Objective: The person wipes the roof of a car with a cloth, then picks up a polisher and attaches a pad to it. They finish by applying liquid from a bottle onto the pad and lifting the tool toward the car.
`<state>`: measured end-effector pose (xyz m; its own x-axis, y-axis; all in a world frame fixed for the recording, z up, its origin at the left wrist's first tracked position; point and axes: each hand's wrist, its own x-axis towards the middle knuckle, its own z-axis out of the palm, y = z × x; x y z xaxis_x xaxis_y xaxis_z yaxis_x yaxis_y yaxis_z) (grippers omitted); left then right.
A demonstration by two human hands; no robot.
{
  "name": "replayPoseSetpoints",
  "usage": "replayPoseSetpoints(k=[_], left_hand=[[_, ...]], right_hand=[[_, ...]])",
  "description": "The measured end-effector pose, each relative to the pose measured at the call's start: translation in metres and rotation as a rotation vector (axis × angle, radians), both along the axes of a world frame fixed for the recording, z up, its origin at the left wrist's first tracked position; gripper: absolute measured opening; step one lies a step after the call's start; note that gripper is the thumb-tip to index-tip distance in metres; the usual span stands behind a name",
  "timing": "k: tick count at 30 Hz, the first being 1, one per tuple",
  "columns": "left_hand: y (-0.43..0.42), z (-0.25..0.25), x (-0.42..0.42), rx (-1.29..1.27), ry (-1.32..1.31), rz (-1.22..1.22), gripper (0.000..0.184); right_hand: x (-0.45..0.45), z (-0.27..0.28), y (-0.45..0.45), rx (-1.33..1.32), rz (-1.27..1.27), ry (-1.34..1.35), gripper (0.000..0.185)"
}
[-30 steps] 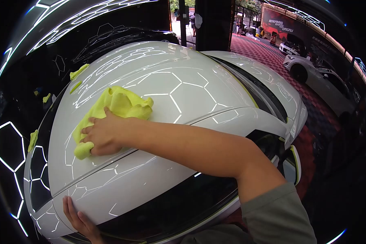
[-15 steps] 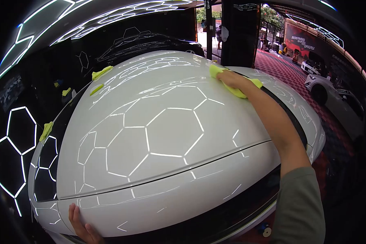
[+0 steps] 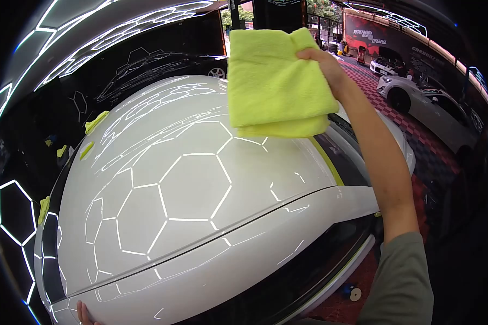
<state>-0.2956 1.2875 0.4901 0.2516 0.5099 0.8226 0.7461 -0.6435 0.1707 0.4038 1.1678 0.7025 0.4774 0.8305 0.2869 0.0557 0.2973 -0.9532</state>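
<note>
My right hand (image 3: 328, 69) pinches a folded yellow-green microfiber cloth (image 3: 279, 81) by its upper right corner. The cloth hangs raised above the far right part of a white car roof (image 3: 195, 184), hiding some of it. At the bottom left, my left hand (image 3: 85, 314) rests with outstretched fingers on the car's near side edge; only the fingers show. The glossy roof reflects hexagonal light tubes.
More yellow-green cloths (image 3: 96, 122) lie along the roof's far left edge, with a small yellow-green item (image 3: 87, 150) on the roof. A dark car (image 3: 157, 73) stands behind. Silver-white cars (image 3: 428, 103) stand right on a red and black checkered floor (image 3: 366, 81).
My right hand has lifted the cloth off the roof, and it now hangs down flat. My left hand shows less at the bottom edge. The whole view has shifted.
</note>
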Motion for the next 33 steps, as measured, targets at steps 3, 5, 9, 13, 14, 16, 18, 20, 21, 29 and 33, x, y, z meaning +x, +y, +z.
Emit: replayPoseSetpoints(k=[3,5,9,13,14,16,18,20,21,29,33], left_hand=[[-0.003,-0.002,0.008,-0.025,-0.031,-0.004,0.067],[0.014,-0.022,-0.009,-0.089,-0.069,-0.005,0.068],[0.013,-0.025,-0.009,-0.152,-0.145,-0.034,0.071],[0.019,-0.028,-0.017,-0.21,-0.196,-0.07,0.074],[0.011,-0.022,-0.01,-0.122,-0.133,-0.043,0.071],[0.009,-0.019,-0.006,-0.034,-0.088,-0.009,0.069],[0.012,-0.022,-0.008,-0.057,-0.144,0.0,0.07],[0.012,-0.017,-0.002,-0.02,-0.139,-0.038,0.063],[0.013,-0.012,-0.002,0.016,-0.125,-0.092,0.057],[0.022,-0.022,-0.012,-0.155,-0.201,-0.011,0.08],[0.02,-0.022,-0.015,-0.157,-0.185,-0.03,0.078]], right_hand=[[0.056,-0.007,-0.052,-0.007,-0.242,-0.071,0.048],[0.076,-0.028,-0.02,-0.272,-0.379,-0.4,0.051],[0.051,-0.106,0.101,-0.55,-0.298,-0.6,0.074],[0.018,-0.098,0.064,-0.786,-0.047,-0.464,0.077],[-0.006,-0.098,0.029,-0.763,-0.058,-0.605,0.077],[-0.045,-0.113,-0.039,-0.57,-0.027,-0.9,0.071],[-0.069,-0.123,-0.075,-0.395,-0.04,-1.093,0.065],[-0.065,-0.119,-0.047,-0.426,-0.082,-0.929,0.066],[-0.06,-0.118,-0.032,-0.464,-0.133,-0.753,0.067],[-0.062,-0.081,0.236,-0.579,-0.146,-1.2,0.064],[-0.23,-0.066,0.245,-0.322,0.355,-1.336,0.058]])
